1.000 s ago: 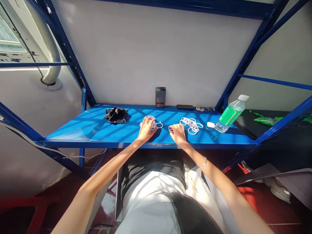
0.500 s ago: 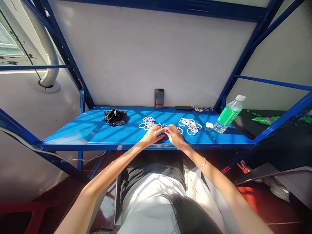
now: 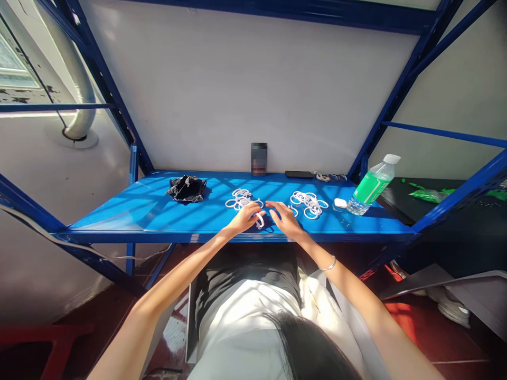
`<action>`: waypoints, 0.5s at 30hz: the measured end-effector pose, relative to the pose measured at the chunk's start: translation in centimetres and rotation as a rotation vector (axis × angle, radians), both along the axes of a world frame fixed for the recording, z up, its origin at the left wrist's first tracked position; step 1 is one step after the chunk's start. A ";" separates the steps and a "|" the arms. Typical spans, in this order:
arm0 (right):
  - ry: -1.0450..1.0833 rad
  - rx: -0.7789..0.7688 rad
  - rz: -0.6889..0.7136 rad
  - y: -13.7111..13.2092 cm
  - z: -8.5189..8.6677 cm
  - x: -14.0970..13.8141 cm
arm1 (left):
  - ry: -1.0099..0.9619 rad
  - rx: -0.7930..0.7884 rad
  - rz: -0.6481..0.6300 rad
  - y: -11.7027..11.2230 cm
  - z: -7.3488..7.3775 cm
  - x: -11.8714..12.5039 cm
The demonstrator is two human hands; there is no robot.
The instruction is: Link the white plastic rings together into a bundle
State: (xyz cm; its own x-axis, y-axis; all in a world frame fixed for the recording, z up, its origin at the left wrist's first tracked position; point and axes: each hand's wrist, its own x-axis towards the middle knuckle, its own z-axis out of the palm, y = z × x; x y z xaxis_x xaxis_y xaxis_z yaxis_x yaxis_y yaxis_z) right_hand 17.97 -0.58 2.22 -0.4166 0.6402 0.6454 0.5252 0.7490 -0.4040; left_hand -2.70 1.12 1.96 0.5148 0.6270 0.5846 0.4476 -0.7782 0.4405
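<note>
"Pinching a white ring (image 3: 260,221), your left hand (image 3: 244,217) keeps it just under the thumb and fingertips, close to the near edge of the table (image 3: 130,219). I can't tell whether a second ring is in there too."

"And your right hand (image 3: 284,217)?"

"Just to the right of the left one, near but not touching. Its fingers are parted and it seems to carry nothing. Its tips point toward your left hand, probably because so small a thing is easier to manage with both hands close."

"Why two piles?"

"You have the left pile of rings (image 3: 240,199) right beyond your left hand, and the right pile of rings (image 3: 309,202) beyond your right hand and to its right. Likely that spares you crossing your arms."

"What about farther out?"

"The black bag (image 3: 187,190) sits well left of your left hand; the small white case (image 3: 340,203) and the bottle (image 3: 370,188) stand well right of your right hand. They look set aside to give you room. Beyond both hands, at the back, lie a phone (image 3: 299,174) and a cable (image 3: 331,177), probably out of harm's way."
</note>
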 end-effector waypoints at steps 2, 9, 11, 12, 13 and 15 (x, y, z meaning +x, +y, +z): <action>-0.014 -0.058 0.023 -0.1 0.1 0.0 | -0.019 -0.033 0.001 -0.1 0.2 0.1; -0.198 0.085 0.090 -0.3 -0.4 -0.2 | -0.075 -0.027 0.087 -0.4 0.1 0.2; -0.266 0.151 0.119 -0.5 -0.6 -0.1 | -0.065 0.007 0.136 -0.5 0.0 0.3; -0.294 0.184 0.133 -0.6 -0.6 -0.1 | -0.056 0.021 0.163 -0.5 0.0 0.3; -0.323 0.213 0.149 -0.7 -0.5 -0.1 | -0.050 0.026 0.187 -0.6 -0.1 0.3; -0.396 0.258 0.184 -1.0 -0.3 -0.1 | -0.058 0.019 0.229 -0.6 -0.1 0.2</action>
